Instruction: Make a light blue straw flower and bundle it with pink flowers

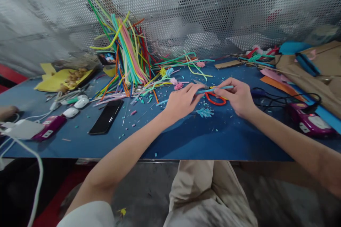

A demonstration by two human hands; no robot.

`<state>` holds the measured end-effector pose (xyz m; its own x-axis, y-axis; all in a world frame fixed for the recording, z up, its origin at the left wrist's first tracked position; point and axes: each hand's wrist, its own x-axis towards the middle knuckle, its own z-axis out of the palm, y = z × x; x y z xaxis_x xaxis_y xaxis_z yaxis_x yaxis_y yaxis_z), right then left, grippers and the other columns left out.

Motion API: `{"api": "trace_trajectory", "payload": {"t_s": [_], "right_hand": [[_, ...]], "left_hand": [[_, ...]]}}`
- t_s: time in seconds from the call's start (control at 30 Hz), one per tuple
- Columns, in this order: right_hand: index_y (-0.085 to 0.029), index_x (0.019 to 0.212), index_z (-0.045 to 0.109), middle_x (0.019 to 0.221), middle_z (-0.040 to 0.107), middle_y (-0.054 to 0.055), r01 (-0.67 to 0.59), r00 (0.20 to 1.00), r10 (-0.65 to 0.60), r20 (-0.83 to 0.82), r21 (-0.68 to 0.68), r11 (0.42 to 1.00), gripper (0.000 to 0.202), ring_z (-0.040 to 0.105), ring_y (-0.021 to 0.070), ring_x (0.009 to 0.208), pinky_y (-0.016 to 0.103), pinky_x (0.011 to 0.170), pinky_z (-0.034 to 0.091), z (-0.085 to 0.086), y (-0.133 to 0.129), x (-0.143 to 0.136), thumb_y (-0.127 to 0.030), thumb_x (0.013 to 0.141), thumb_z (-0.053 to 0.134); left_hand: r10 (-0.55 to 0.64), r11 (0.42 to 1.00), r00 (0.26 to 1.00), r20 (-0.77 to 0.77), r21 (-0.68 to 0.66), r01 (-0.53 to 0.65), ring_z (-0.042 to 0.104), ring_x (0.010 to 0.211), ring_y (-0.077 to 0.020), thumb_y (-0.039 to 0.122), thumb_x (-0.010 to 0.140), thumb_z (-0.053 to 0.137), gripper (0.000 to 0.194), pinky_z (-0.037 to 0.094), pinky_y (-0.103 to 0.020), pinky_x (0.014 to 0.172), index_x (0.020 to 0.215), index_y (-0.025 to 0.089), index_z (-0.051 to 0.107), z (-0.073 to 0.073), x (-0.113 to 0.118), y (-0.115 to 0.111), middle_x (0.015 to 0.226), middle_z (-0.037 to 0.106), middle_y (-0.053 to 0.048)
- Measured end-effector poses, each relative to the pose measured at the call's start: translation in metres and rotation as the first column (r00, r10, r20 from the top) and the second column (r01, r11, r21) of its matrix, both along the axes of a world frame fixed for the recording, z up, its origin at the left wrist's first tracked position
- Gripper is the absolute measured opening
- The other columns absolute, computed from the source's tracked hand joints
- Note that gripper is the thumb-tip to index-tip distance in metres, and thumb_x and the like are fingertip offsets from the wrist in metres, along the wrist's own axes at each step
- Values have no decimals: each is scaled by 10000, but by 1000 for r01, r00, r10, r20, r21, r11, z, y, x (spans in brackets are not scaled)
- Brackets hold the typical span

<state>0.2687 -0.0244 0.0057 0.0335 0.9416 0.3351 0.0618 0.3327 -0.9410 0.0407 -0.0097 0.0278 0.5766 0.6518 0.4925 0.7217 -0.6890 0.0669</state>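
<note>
A light blue pipe cleaner (pixel 207 90) stretches between my two hands above the table. My left hand (pixel 182 100) is closed round it, and a blue end sticks out to the left of that hand. Thumb and fingers of my right hand (pixel 237 96) pinch the strand near its other end. Just beneath and between the hands lie scissors with red-orange handles (pixel 216 102), partly covered by the fingers. A small light blue fuzzy piece with short branches (pixel 205 112) rests on the table below them.
A tall bundle of coloured pipe cleaners (pixel 130 53) stands back left. A black phone (pixel 106 117) lies left, with cables and a purple power strip (pixel 50 127) beyond. Another purple power strip (pixel 310 120) sits right, near cardboard (pixel 317 62). Small clippings and pink and yellow fuzzy pieces are scattered about.
</note>
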Motion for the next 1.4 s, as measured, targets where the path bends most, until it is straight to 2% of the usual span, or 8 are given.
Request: {"api": "trace_trajectory", "payload": {"t_s": [0.2,0.37,0.53,0.6,0.8,0.97,1.23,1.4], "right_hand": [[-245,821,759,926,765,48,-132,969,97,228,145,980,177,710,235,907,393,823,588,3,-6,-4,-410,777,809],[-225,1184,682,1033,747,93,-17,874,-45,484,123,992,350,706,248,937,400,822,562,-3,13,21,-461,952,570],[-78,1300,576,1189,677,214,30,373,-163,913,164,986,504,625,366,1123,502,985,464,-25,39,36,-330,865,606],[-89,1301,565,1155,687,196,12,272,-118,955,120,993,488,634,347,1085,464,952,471,-28,44,34,-267,847,586],[-115,1176,604,1047,703,180,-3,208,-72,975,74,997,380,665,323,920,401,770,478,-21,38,24,-255,824,629],[-148,998,657,974,710,174,-52,116,-120,986,126,991,187,654,334,925,442,850,453,-13,27,20,-252,852,605],[-181,770,679,775,715,163,65,-34,-213,977,214,975,170,657,306,762,392,648,442,-7,15,27,-340,827,656],[-196,746,651,707,702,126,135,97,-148,984,135,982,204,675,301,696,375,584,412,-1,15,37,-394,795,668]], "left_hand": [[-41,995,997,-71,88,47,700,923,-177,373,1084,343,345,423,-283,654,1208,242,637,-11,10,-8,1029,734,-54],[36,995,994,-100,92,-27,692,901,-197,399,1079,340,350,371,-304,609,1112,276,666,-23,6,1,994,754,-24],[121,992,984,-128,58,-115,680,835,-227,382,1073,308,369,333,-300,565,1074,258,655,-29,5,8,894,751,-50],[143,989,980,-138,47,-138,673,810,-227,371,1070,298,365,333,-295,561,1066,243,639,-30,5,10,840,732,-64],[191,982,973,-126,34,-188,655,711,-210,401,1067,291,360,331,-280,553,1076,247,616,-30,5,11,790,706,-60],[193,981,974,-116,49,-189,629,645,-186,426,1065,298,357,309,-264,537,1070,261,615,-29,3,11,750,691,-35],[146,988,989,-8,46,-145,668,921,-220,353,1076,307,341,410,-350,789,1028,239,625,-25,-7,19,961,750,-46],[174,981,985,2,84,-174,657,996,-247,355,1079,307,347,371,-391,857,1072,242,635,-21,-11,21,989,754,-66]]}}
